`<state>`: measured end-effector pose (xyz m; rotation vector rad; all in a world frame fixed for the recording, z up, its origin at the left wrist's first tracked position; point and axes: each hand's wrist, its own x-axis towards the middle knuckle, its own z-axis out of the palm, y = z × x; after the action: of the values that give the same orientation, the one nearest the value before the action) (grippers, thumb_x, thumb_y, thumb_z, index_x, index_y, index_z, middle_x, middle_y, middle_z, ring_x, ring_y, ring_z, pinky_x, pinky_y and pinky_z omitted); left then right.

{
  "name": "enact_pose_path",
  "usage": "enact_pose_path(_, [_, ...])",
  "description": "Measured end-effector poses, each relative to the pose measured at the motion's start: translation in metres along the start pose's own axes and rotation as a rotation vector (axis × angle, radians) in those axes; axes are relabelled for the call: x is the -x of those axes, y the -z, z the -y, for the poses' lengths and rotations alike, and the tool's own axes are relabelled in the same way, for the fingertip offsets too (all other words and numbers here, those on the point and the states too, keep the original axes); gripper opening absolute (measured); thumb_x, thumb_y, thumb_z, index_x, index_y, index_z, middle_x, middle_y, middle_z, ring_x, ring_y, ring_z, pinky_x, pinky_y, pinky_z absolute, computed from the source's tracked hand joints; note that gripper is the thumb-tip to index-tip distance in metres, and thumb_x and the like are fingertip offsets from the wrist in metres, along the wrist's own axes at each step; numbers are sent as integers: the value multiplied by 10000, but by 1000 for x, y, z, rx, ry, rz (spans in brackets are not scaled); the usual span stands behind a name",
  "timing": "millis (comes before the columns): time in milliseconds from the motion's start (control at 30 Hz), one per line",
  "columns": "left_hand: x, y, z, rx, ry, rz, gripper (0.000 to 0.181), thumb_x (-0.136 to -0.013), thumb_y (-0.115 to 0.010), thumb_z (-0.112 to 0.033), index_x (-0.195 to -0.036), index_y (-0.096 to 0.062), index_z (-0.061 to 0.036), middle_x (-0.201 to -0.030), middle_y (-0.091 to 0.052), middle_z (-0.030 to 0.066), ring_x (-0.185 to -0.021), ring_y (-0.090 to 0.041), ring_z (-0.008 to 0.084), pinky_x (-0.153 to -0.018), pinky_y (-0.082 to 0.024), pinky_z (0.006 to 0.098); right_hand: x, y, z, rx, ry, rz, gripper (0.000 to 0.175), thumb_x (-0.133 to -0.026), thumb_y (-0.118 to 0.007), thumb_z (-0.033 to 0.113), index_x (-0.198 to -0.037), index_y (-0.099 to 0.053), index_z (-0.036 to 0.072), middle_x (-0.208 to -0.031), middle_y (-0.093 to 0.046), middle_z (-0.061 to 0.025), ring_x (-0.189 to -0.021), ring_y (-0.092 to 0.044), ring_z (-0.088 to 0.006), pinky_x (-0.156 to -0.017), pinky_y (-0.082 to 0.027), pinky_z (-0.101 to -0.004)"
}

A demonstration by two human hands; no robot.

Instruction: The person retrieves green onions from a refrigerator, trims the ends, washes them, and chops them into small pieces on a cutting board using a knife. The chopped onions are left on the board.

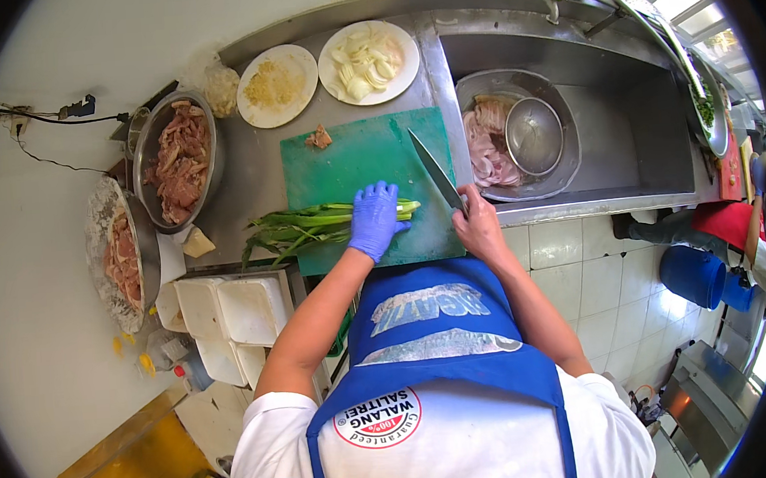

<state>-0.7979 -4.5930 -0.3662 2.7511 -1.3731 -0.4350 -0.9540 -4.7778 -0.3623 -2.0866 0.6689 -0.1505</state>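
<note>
My left hand (375, 221), in a blue glove, presses on a bunch of leafy green stalks (319, 225), probably spring onions. The bunch lies crosswise over a green cutting board (364, 164), its pale cut ends pointing right and its leaves hanging past the board's left edge. A kitchen knife (437, 172) is gripped by its handle in my bare right hand (477, 222). Its blade slants up and left over the board's right side, apart from the stalks. Near the board's top edge sits a small brown scrap (318, 137), perhaps ginger or meat.
Behind the board stand a plate of minced yellowish food (258, 118) and a plate of sliced onions (406, 91). Bowls of raw meat (216, 154) (151, 255) are at left. A steel sink (660, 113) holds a basin (570, 152) with meat. Another person (728, 218) is far right.
</note>
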Motion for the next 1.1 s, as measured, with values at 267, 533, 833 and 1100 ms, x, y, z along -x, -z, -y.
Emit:
enact_pose_path(267, [6,34,43,248,-1,-136,780,-743,-898,-503,-1342,-632,-80,-1250,-653,149,-1176,-616,356,-1056,-482,482,-23,-11,-4,-80,68,13,344,-908,-605,11,-1247,-548,-5,-987,-679,-341,-959,-669,-542,-840,-509,-585])
enact_pose_path(533, [-52,38,170,224,307,-301,469,-806,-869,-344,-1167,-683,-109,-1128,-647,147,-1096,-664,357,-907,-561,488,-23,-23,-2,62,44,20,352,-945,-574,30,-1292,-543,-15,-949,-671,-366,-922,-671,-566,-809,-516,-598])
enact_pose_path(833, [-78,26,203,419,278,-254,487,-756,-888,-354,-1089,-639,-101,-1109,-615,159,-1019,-670,397,-853,-563,518,3,-57,28,186,-65,-191,366,-938,-607,44,-1294,-576,-33,-903,-670,-355,-857,-669,-560,-743,-505,-610])
enact_pose_path(1100, [-98,15,293,377,242,-472,540,-756,-887,-362,-1104,-648,-25,-1124,-629,219,-1025,-661,407,-910,-545,502,44,-80,53,213,-237,-261,364,-954,-615,68,-1304,-580,-23,-959,-693,-351,-905,-679,-553,-782,-519,-599])
